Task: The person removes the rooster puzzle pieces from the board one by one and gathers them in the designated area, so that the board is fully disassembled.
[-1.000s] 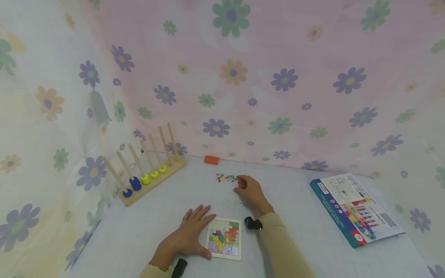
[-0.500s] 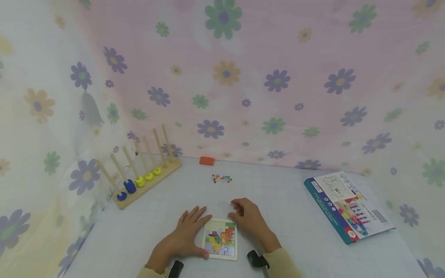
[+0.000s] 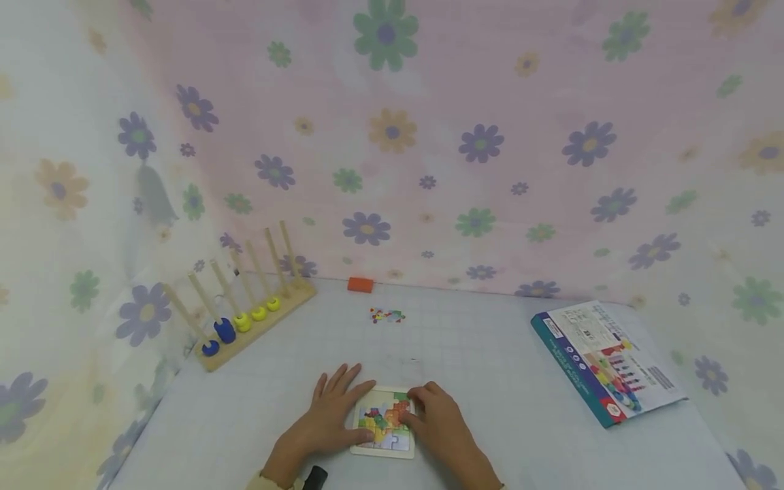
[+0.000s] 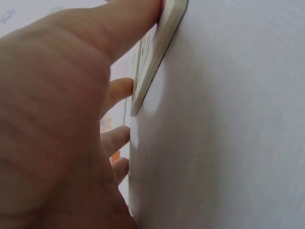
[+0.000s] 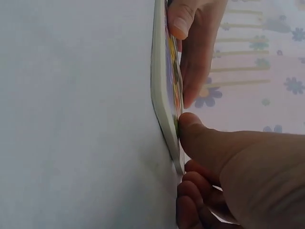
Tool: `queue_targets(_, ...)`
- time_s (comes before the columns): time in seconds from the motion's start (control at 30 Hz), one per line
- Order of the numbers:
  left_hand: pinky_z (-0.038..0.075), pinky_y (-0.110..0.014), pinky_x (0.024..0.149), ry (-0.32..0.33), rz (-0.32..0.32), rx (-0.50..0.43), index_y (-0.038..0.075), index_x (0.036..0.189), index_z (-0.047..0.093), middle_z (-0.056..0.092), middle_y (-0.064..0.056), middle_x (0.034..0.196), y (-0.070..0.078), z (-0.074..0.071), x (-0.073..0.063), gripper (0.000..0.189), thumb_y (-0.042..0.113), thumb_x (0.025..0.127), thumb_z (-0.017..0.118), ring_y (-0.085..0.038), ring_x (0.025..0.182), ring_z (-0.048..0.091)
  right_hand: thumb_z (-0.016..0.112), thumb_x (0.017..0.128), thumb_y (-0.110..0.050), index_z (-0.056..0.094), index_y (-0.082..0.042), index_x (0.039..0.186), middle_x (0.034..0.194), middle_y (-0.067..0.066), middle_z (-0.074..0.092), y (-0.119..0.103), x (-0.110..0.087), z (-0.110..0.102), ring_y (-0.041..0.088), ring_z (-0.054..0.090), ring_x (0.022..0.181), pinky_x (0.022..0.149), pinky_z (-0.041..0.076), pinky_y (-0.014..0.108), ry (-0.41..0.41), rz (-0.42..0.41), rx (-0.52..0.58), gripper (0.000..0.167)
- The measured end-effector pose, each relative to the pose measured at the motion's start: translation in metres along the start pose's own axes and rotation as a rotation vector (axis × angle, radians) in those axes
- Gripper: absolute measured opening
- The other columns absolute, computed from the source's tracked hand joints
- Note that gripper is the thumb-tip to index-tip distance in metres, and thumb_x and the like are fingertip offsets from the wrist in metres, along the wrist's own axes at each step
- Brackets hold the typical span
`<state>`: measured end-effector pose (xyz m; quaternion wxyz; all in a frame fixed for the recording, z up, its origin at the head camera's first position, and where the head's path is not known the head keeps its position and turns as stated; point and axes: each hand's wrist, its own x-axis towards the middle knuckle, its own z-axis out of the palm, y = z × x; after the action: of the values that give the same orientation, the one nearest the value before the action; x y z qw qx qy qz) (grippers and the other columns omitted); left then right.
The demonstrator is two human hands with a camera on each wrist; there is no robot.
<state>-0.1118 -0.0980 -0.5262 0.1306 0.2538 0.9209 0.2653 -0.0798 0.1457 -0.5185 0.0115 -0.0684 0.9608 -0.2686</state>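
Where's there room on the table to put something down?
There's a big bare patch between the right hand and the flat box, and another between the left hand and the bead rack. It's crowded around the puzzle tray, where both hands are. Beyond it, some puzzle pieces lie near the orange block.

Lower centre: one puzzle (image 3: pixel 386 422), left hand (image 3: pixel 323 420) spread along its left side, right hand (image 3: pixel 446 427) gripping its right edge. Above it: joined loose pieces (image 3: pixel 388 316), which I cannot count, and an orange block (image 3: pixel 360 285). Left: one bead rack (image 3: pixel 260 331). Lower right: one box (image 3: pixel 606 364). Behind: flowered cloth (image 3: pixel 422 88).
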Motion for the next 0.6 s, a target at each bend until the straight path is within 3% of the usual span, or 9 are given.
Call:
queue_targets(0.17, 0.008, -0.073, 0.121, -0.013, -0.01, 0.0, 0.024, 0.153, 0.046, 0.025, -0.012, 0.169, 0.0019, -0.0003, 0.0026, 0.086, 0.061, 0.082, 0.076, -0.042, 0.158, 0.014, 0.085, 0.082, -0.033, 0.074, -0.005, 0.113, 0.097, -0.003, 0.064, -0.0076, -0.0016, -0.0052, 0.003, 0.055, 0.08, 0.073, 0.057, 0.027, 0.007, 0.024, -0.043, 0.044)
queue_targets(0.37, 0.008, -0.073, 0.122, -0.03, -0.024, 0.005, 0.024, 0.153, 0.046, 0.025, -0.011, 0.169, 0.005, -0.0016, 0.0017, 0.086, 0.06, 0.082, 0.077, -0.042, 0.158, 0.015, 0.086, 0.08, -0.033, 0.077, -0.006, 0.108, 0.093, -0.004, 0.064, -0.0085, -0.0018, -0.0068, 0.002, 0.049, 0.074, 0.067, 0.05, 0.023, -0.009, 0.041, -0.041, 0.04)
queue_targets(0.6, 0.007, -0.072, 0.122, -0.031, -0.038, 0.006, 0.025, 0.153, 0.046, 0.025, -0.011, 0.169, 0.0041, -0.0007, 0.0006, 0.085, 0.06, 0.082, 0.077, -0.041, 0.158, 0.014, 0.087, 0.078, -0.034, 0.075, -0.003, 0.112, 0.095, -0.002, 0.065, -0.007, -0.0017, -0.0042, 0.004, 0.055, 0.078, 0.071, 0.055, 0.028, 0.002, 0.034, -0.045, 0.047)
